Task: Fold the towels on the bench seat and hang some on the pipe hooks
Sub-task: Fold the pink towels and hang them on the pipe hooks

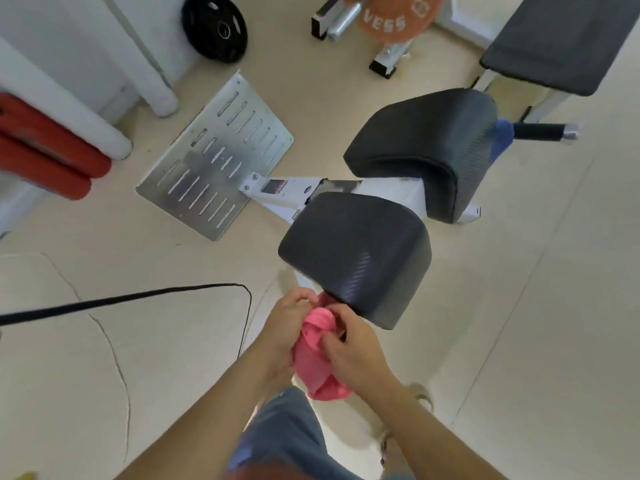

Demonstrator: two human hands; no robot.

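A bunched pink towel (318, 355) hangs between both hands, just in front of the near black seat pad (353, 251). My left hand (284, 327) grips the towel's upper left part. My right hand (353, 351) pinches its right side with curled fingers. A blue towel (501, 136) hangs on a black-handled bar (543, 131) behind the far black pad (422, 140). Part of the pink towel is hidden under my hands.
A slotted metal footplate (214, 157) lies on the floor to the left. A black cable (138, 297) crosses the floor. A black weight plate (214, 27), an orange plate (391, 19), red rolls (45, 157) and a flat black bench (561, 39) stand farther off.
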